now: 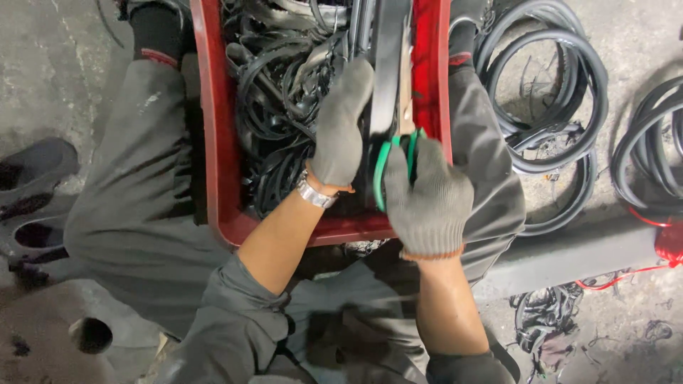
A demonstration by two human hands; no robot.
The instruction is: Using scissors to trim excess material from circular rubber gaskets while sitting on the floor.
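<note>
We see our gloved right hand with fingers closed through the green-handled scissors, and our gloved left hand gripping a black rubber strip over the red crate, between our knees on the floor.

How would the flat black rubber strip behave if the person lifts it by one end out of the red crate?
The black rubber strip would probably flop and bend, since similar strips in the red crate lie curled and tangled. It looks thin, so likely light. The knit gloves on the left hand and right hand should limit slipping.
</note>
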